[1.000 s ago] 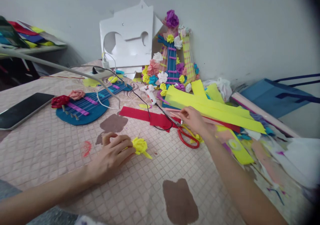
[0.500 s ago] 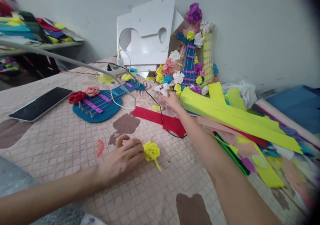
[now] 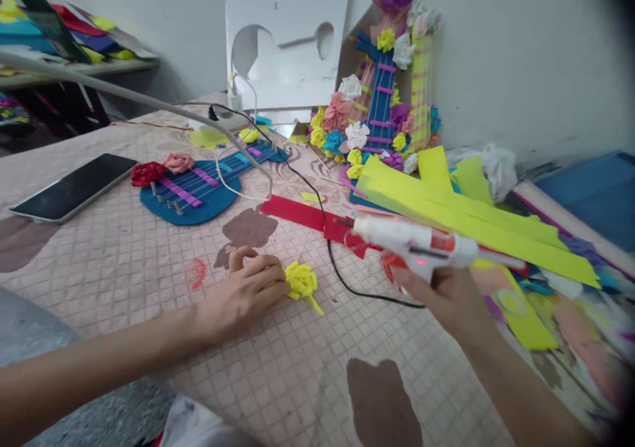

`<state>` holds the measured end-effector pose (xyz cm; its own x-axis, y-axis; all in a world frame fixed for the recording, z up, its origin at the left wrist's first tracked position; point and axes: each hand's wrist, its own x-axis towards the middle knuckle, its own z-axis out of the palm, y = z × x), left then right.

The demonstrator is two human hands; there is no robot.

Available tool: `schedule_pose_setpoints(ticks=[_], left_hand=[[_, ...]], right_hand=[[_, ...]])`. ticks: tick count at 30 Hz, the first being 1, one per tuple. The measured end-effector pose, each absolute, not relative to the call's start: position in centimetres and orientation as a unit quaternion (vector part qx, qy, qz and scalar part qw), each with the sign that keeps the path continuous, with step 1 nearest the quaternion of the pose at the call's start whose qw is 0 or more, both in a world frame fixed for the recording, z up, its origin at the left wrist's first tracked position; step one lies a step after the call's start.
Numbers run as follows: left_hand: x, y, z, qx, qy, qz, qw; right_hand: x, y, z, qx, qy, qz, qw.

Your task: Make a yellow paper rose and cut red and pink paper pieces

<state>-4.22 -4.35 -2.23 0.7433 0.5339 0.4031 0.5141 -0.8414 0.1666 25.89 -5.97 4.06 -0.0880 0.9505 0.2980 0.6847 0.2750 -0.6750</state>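
Note:
Low over the tabletop, my left hand [image 3: 251, 291] pinches a yellow paper flower [image 3: 300, 282], whose short yellow tail hangs toward me. My right hand [image 3: 446, 298] is wrapped round the handle of a white glue gun [image 3: 414, 237], its nozzle pointing left and a small red light glowing on its side. The glue gun's black cord [image 3: 342, 278] loops across the table. Beneath the nozzle lies a strip of red paper [image 3: 300, 213]. Beyond my left hand rests a blue toy guitar [image 3: 191, 199] with purple bars, strings, and red and pink flowers.
A tablet [image 3: 74, 186] lies at the left. Several decorated guitars [image 3: 380, 113] and a white cut-out board [image 3: 292, 70] lean on the wall. Long yellow paper strips [image 3: 471, 215] and scraps fill the right side. A pale cable [image 3: 149, 96] arches across the upper left.
My right hand has lifted the glue gun from near the leaning guitars and brought it closer, to the right. My left hand stays on the yellow flower; the camera view has shifted slightly.

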Motion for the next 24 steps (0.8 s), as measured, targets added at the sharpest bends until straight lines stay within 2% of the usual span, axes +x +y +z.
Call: schedule_pose_setpoints(ticks=[3, 8, 24], left_hand=[[-4.2, -4.6, -2.3, 0.929, 0.283, 0.238, -0.002], [-4.1, -4.8, -2.2, 0.929, 0.271, 0.252, -0.017], [-4.1, -4.7, -2.3, 0.93, 0.268, 0.25, -0.022]], right_hand=[[25.7, -8.8, 3.3, -0.547, -0.76, 0.198, 0.291], [23.8, -10.4, 2.7, -0.502, -0.794, 0.284, 0.192], [22.5, -10.5, 1.6, -0.504, -0.808, 0.277, 0.128]])
